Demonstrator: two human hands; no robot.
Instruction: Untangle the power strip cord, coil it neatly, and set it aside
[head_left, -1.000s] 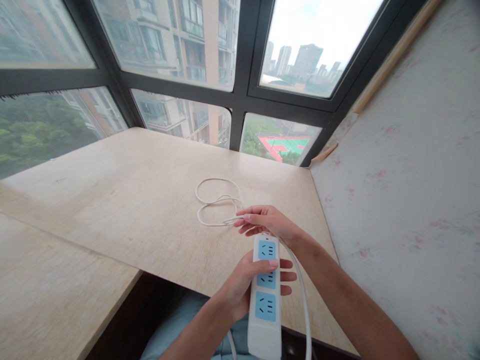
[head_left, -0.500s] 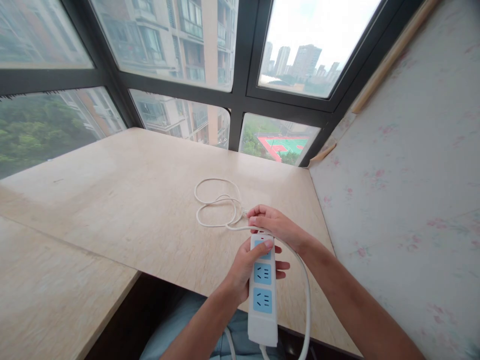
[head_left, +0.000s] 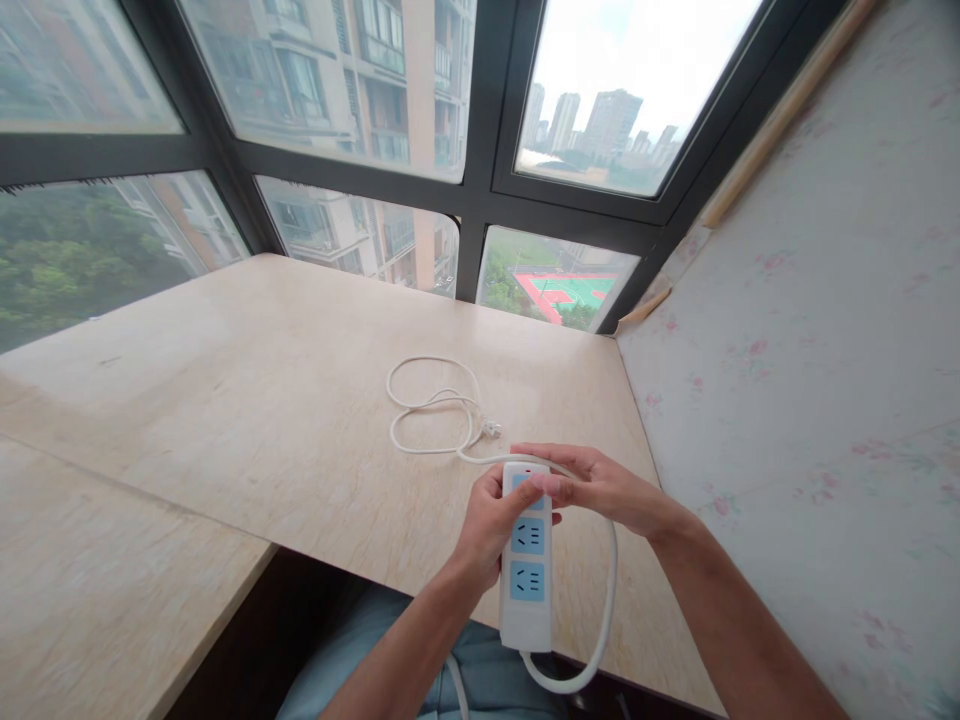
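A white power strip (head_left: 526, 620) with blue socket panels is held lengthwise over the counter's front edge. My left hand (head_left: 484, 530) wraps its left side, thumb lying across the upper socket. At the top end, my right hand (head_left: 611, 490) grips the strip, thumb on its face and fingers stretched over the far end. Its white cord (head_left: 611, 590) loops from the bottom end up to my right hand and passes across the top of the strip. More of the cord lies in loose loops on the counter, beside the plug (head_left: 491, 429).
The pale marble-patterned counter (head_left: 247, 400) runs to dark window frames (head_left: 472, 250). A wall (head_left: 787, 400) with flowered paper bounds the right side. At the front left is a dark recess (head_left: 277, 620), near my legs in blue cloth (head_left: 360, 650).
My right hand has moved from near the plug back onto the strip's top end. The plug now shows. The strip has risen slightly, and the cord's hanging loop has drawn up.
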